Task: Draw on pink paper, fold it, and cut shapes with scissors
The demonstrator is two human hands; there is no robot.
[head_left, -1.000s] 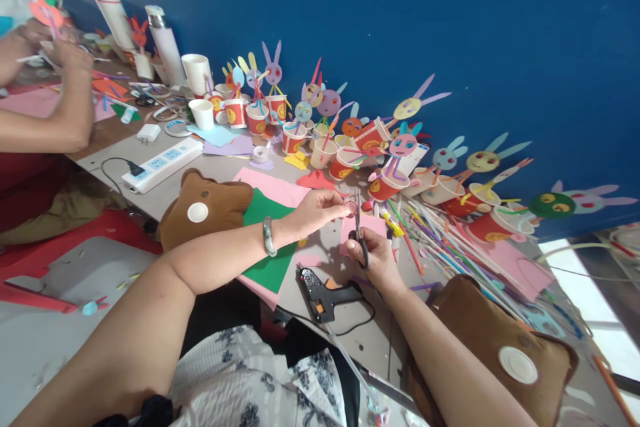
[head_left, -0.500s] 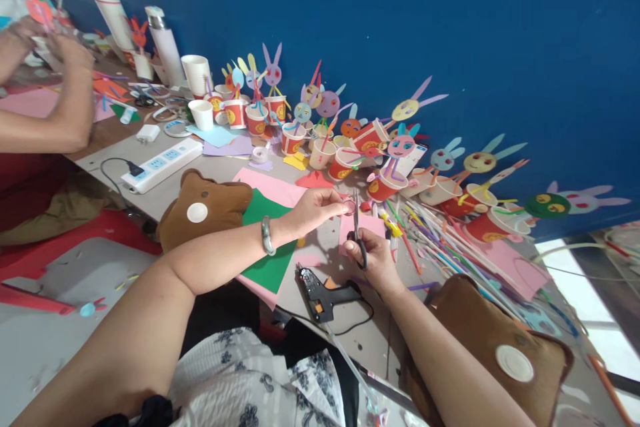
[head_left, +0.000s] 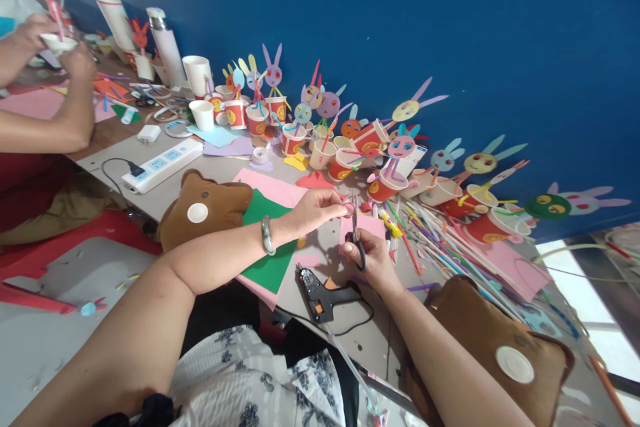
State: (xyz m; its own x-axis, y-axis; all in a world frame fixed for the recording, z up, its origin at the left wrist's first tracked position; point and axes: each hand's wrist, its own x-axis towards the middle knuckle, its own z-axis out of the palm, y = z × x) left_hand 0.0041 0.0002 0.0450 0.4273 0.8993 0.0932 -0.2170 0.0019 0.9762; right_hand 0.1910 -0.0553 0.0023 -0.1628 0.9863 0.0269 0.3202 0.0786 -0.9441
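Between the thumb and fingers of my left hand is a small piece of pink paper. My right hand grips black-handled scissors, their blades pointing away from me and lying against the pink piece. Under the scissors a pink paper sheet rests on the table. Closer to my body lies a black hot glue gun with its cord looped beside it. A green sheet on pink paper sits beneath my left wrist.
Paper cups with rabbit figures line the blue wall. Pipe cleaners lie to the right. Brown cushions flank my arms, and a power strip is at left. Another person's hands hold a white cup at far left.
My hands stay almost in place, with the scissors shifted slightly at the pink piece. The other person's hands have lifted and turned a white cup with a red figure.
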